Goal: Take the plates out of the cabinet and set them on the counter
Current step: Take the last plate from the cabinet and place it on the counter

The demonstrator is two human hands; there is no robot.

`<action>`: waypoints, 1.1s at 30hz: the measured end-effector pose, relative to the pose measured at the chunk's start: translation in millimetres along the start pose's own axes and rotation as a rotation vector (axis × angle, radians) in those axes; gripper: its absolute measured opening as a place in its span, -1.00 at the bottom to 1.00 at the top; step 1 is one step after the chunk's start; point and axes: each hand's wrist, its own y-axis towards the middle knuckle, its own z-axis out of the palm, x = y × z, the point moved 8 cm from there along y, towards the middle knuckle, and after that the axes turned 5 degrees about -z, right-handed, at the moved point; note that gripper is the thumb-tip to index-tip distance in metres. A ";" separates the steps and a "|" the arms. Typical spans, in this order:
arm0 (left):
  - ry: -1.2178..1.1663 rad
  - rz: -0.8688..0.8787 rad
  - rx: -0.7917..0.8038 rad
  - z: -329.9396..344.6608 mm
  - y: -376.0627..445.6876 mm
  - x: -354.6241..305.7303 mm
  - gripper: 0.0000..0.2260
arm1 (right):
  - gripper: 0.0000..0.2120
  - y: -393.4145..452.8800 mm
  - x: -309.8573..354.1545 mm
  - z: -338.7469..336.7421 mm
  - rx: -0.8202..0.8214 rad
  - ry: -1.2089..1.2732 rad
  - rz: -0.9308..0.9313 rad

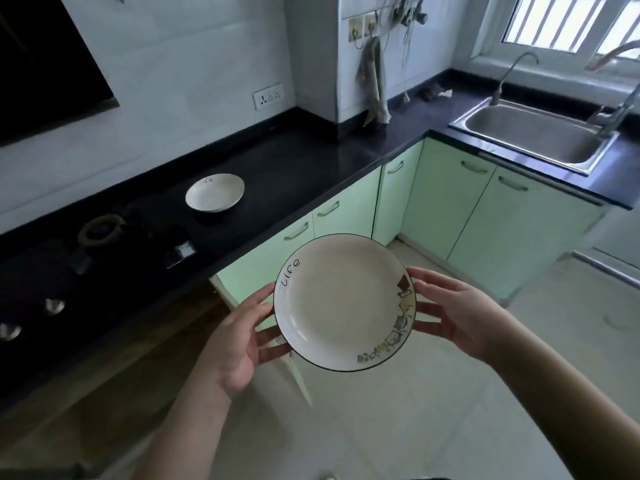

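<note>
Plate, round white ceramic with black rim (343, 303), being carried over the floor, left hand (239, 344) and right hand (460, 317) gripping opposite edges, near the black stone counter (294, 161); edge-only hold risking slippage.

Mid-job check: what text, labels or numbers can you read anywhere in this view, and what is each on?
"Life": handwritten-style black lettering on the rim of the round white black-edged plate held in both hands.
Dark lettering on the rim of the white plate on the black counter: too small to read.
Small label on the black cooktop: blurred, unreadable.
</note>
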 end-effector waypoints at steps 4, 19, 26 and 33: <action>0.036 -0.032 0.046 15.6 25.6 -5.9 -0.72 | -0.79 12.6 -6.6 -22.2 -0.095 -0.010 -0.002; 0.094 -0.172 0.021 159.5 165.1 -30.7 -0.71 | -0.77 123.4 39.3 -169.5 -0.214 0.122 0.025; 0.002 -0.169 -0.040 166.4 202.1 -36.4 -0.64 | -0.72 197.1 58.3 -187.2 -0.137 0.130 0.094; -0.075 -0.172 -0.184 104.5 240.3 -65.3 -0.65 | -0.75 287.5 59.5 -128.2 -0.041 0.069 0.177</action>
